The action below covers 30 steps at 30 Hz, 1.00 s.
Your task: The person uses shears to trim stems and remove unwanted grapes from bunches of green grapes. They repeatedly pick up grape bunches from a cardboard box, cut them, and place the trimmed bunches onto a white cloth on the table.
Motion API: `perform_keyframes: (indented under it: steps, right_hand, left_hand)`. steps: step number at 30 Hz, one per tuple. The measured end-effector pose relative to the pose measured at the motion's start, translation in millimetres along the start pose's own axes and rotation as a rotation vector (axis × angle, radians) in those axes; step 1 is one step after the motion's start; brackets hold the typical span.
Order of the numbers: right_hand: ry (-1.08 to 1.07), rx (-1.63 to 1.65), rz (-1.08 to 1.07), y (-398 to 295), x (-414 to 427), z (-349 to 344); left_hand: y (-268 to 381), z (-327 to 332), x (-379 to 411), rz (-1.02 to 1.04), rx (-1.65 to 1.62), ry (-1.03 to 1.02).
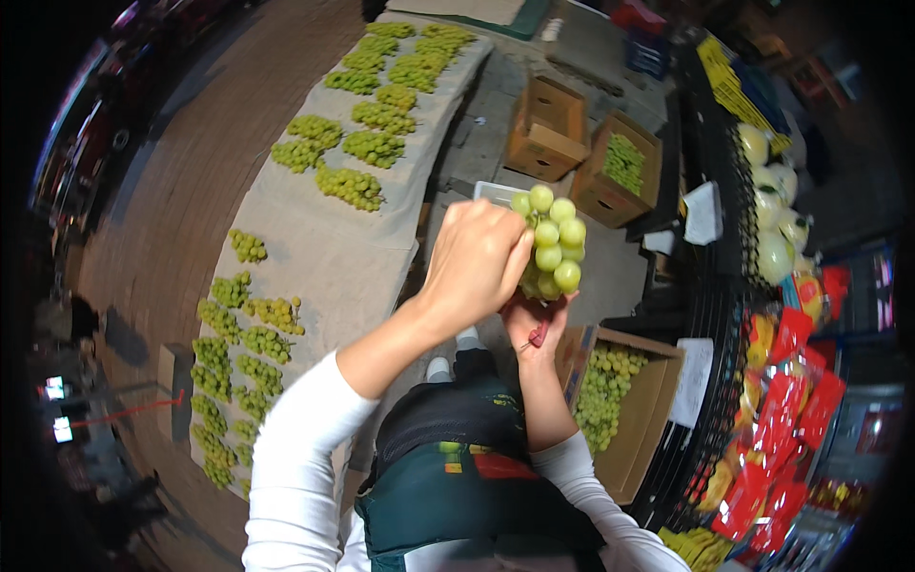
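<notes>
A bunch of green grapes (pixel 557 239) is held up in front of my body. My left hand (pixel 475 250) is closed in a fist at the bunch's left side, its fingertips hidden, seemingly gripping the stem. Below the bunch, my right hand (pixel 536 329) has its palm turned up with a small red-handled tool (pixel 537 334) lying in it, perhaps fruit snips. The grapes partly hide the right fingers, so whether they touch the fruit is unclear.
To the left runs a long cloth-covered table (pixel 343 257) bearing many grape bunches (pixel 350 187). Cardboard boxes with grapes stand at the lower right (pixel 636 472) and upper right (pixel 607 204), beside another carton (pixel 547 154). A fruit rack (pixel 715 386) borders the right side.
</notes>
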State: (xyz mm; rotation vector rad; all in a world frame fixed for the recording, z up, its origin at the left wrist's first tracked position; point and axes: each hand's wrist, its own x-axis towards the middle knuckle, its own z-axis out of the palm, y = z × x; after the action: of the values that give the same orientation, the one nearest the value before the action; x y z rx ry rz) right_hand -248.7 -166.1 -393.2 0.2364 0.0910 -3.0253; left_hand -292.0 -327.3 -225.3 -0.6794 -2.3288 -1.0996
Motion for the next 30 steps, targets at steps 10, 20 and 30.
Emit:
perform_keyframes:
  steps: [10, 20, 30]
  right_hand:
    - [-0.188, -0.676, 0.085, -72.5, 118.7, 73.1]
    - [0.254, -1.088, 0.483, -36.1, 209.9, 24.5]
    - [0.124, -0.812, 1.218, 106.0, 255.7, -85.6]
  left_hand:
    - [-49.3, 40.8, -100.9, -0.988, -0.664, 0.319]
    - [-93.0, 102.2, -155.7, -1.349, -1.110, 0.626]
    - [-83.2, 83.1, -228.1, -1.536, -1.173, 0.909]
